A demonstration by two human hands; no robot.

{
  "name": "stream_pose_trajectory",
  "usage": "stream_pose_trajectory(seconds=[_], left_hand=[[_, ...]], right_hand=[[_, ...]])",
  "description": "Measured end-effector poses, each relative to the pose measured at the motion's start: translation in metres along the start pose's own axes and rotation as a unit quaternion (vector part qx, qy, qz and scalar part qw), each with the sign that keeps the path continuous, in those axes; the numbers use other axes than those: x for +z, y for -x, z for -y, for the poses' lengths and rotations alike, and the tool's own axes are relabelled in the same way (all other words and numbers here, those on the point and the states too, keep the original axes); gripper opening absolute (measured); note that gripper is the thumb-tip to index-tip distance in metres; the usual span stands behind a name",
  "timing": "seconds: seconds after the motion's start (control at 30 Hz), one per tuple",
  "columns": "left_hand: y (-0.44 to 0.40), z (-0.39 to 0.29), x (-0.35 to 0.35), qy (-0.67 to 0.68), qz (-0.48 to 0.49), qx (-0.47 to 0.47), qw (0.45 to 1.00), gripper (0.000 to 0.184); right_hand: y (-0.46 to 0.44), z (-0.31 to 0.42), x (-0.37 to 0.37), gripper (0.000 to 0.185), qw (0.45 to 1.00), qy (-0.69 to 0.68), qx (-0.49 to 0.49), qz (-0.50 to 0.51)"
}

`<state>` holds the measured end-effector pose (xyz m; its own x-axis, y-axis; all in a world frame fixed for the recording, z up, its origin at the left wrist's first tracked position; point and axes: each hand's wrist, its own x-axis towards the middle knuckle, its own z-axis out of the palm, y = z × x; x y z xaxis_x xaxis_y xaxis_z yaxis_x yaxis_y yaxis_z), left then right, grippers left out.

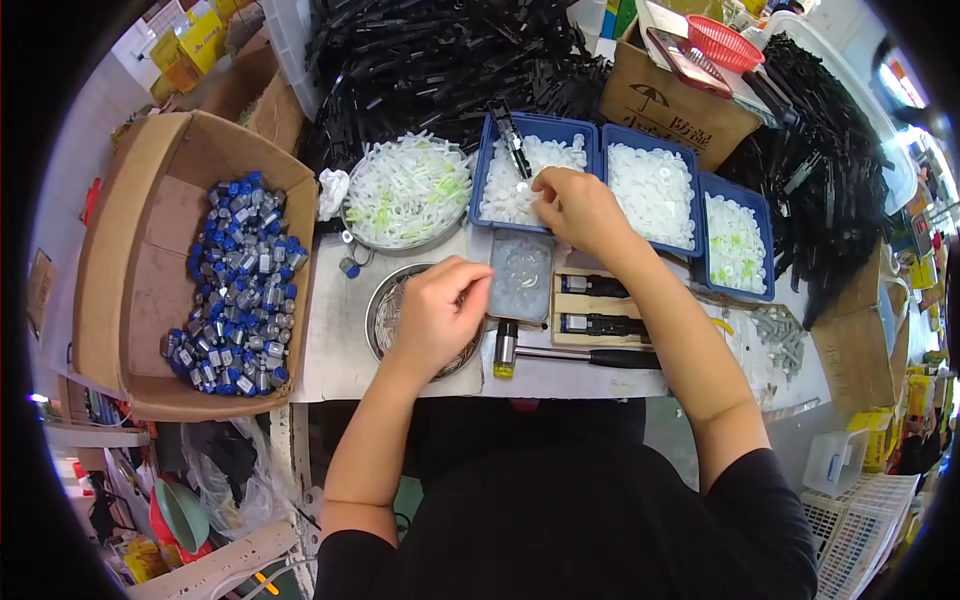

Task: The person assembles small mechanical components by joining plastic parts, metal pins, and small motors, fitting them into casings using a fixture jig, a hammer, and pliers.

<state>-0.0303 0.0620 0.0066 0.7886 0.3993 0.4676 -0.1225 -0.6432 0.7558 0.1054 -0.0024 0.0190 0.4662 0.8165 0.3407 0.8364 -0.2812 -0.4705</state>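
My left hand (443,308) hovers above a round metal bowl (374,335) of thin metal pieces. Its thumb and fingers are pinched together, and anything between them is too small to make out. My right hand (580,205) is over the front right of a blue tray (478,208) of small white plastic pieces. Those fingers are curled together too, their tips partly hidden. A black part with a metal strip (510,140) leans in that tray. Between my hands sits a small container (520,275) of a cloudy, clear substance or pieces.
A hammer (560,354) lies in front, below a wooden fixture (562,338) holding black parts. Left stands a cardboard box (150,250) of blue-capped pieces, beside a bowl of white and green strips (410,190). Two more blue trays (690,200) stand right; black parts (440,70) pile behind.
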Motion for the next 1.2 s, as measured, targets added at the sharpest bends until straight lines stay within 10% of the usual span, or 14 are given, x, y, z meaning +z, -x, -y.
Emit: stream_pose_trajectory(seconds=[0.43, 0.57, 0.7, 1.2], left_hand=[[0.003, 0.002, 0.003, 0.037, -0.03, -0.033, 0.998, 0.004], [-0.008, -0.003, 0.014, 0.22, -0.097, -0.011, 0.971, 0.005], [-0.006, -0.018, 0.025, 0.318, -0.061, -0.026, 0.946, 0.005], [-0.003, -0.017, 0.023, -0.008, -0.064, 0.134, 0.989, 0.003]], right_hand=[[0.005, 0.009, -0.004, 0.01, 0.995, -0.097, -0.013, -0.02], [0.036, 0.023, -0.008, 0.01, 0.77, -0.599, 0.194, 0.1], [0.057, 0.027, -0.005, 0.008, 0.62, -0.749, 0.224, 0.071], [0.064, 0.028, 0.005, 0.008, 0.603, -0.77, 0.209, 0.029]])
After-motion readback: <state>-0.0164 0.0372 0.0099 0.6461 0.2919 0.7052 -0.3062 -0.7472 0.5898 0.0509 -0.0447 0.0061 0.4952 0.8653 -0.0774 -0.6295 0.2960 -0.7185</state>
